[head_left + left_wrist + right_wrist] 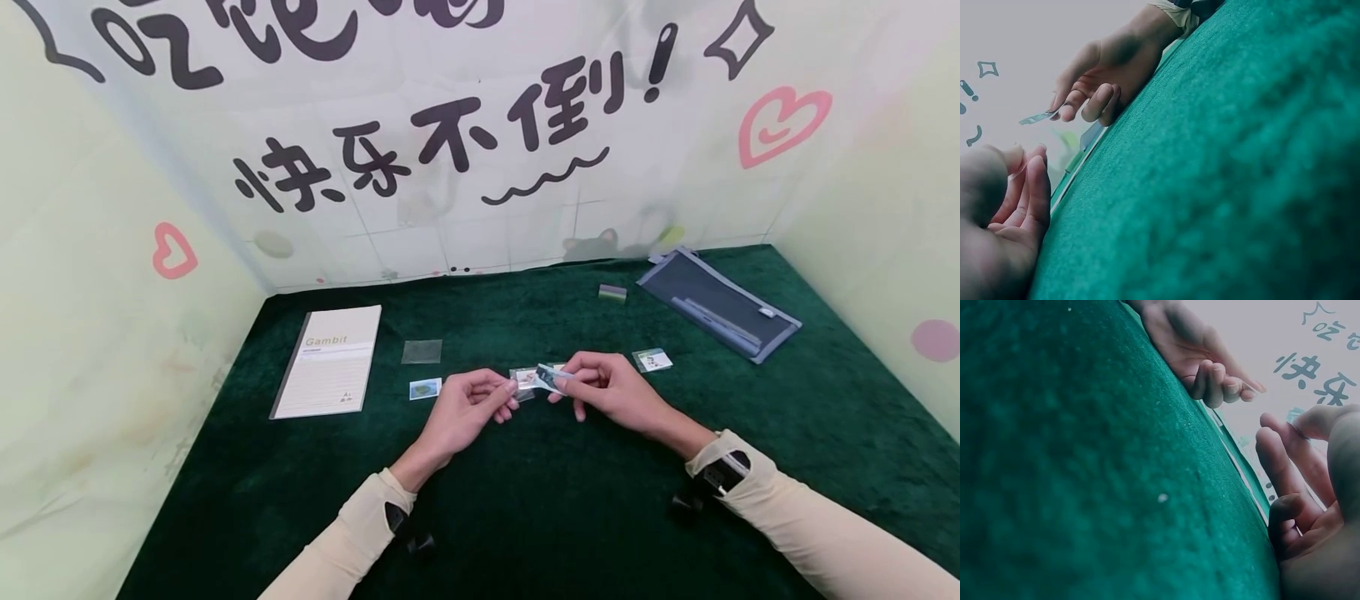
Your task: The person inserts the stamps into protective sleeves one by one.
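Observation:
My right hand (617, 392) pinches a small bluish printed piece like a stamp (551, 377) between thumb and forefinger. In the left wrist view that stamp-like piece (1038, 117) shows edge-on, pointing toward my left hand (997, 212). The left thumb and forefinger pinch the edge of something thin and clear, which looks like a small plastic sleeve (517, 390). Both hands are above the cloth, fingertips close but apart. Behind the fingertips is another small printed piece (527, 377), partly hidden; whether it lies inside the sleeve I cannot tell.
Left of my hands lie a blue-green stamp-like picture (425, 389), a clear sleeve (422, 352) and a white notebook (330, 362). To the right are a sleeved printed piece (652, 360) and a grey-blue zip pouch (720, 304). A small striped block (612, 292) lies at the back.

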A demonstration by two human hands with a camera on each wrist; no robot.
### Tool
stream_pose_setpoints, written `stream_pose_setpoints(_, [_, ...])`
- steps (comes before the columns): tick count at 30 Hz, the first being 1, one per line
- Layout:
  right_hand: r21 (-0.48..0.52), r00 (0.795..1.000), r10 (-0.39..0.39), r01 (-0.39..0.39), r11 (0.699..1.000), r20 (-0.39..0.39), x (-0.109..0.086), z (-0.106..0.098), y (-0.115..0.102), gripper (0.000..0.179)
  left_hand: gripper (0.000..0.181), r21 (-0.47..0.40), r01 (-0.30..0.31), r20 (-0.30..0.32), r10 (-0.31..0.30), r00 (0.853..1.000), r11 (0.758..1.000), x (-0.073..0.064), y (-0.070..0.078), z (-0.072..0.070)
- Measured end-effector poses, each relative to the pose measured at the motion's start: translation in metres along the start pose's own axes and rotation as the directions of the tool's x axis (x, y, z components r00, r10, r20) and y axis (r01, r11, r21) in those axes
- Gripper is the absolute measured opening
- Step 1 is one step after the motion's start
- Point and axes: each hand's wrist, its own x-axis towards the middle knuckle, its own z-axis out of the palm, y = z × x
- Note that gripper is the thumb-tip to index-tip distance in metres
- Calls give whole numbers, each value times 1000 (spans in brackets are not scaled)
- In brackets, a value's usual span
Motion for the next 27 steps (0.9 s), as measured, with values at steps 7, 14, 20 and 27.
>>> stream_pose_setpoints(7, [12,1000,2,-2,1000,17,0,-1,-1,18,28,3,3,12,-3,1000,1000,1,0,-1])
stream_pose_setpoints(14, [18,1000,16,-16,1000,12,0,0,-2,19,26,14,2,14,-2,1000,1000,1,0,-1])
stream_pose_setpoints(20, [23,1000,22,-21,999,-11,0,-1,0,21,24,1,-9,12,9,1000,1000,1,1,-1])
stream_pose_setpoints(27, [23,1000,24,-24,999,10,1,-2,0,21,24,-10,-9,8,9,1000,1000,1,2,-2])
